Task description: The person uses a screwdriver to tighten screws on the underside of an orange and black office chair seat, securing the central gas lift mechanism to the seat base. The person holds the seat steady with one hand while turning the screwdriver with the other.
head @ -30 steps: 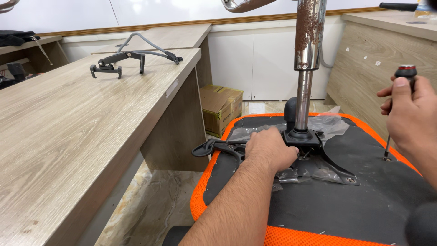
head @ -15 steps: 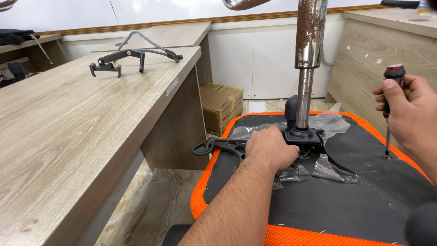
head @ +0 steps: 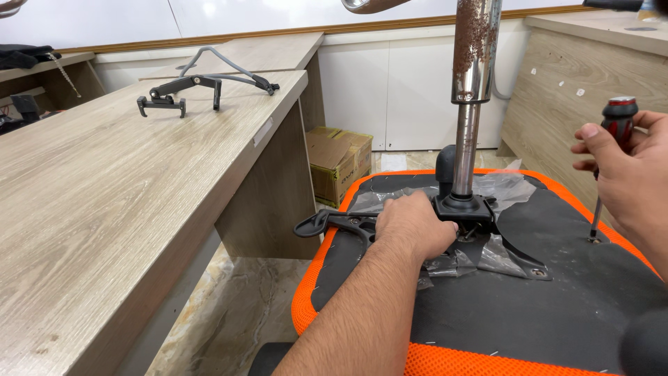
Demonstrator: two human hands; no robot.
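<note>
On upturned orange seat [head: 362,278]: left hand [head: 415,226] clamps black mechanism [head: 480,230]; right hand [head: 630,177] grips screwdriver [head: 607,167], rusty column [head: 472,97] between.

Upturned chair seat [head: 557,306] lying right of the desk [head: 104,230]; mechanism plate [head: 480,230] sitting on the seat, gas column [head: 470,104] standing up from it; armrest bracket [head: 202,85] lying on the desk's far end; cardboard box [head: 341,163] sitting behind, on the floor
</note>
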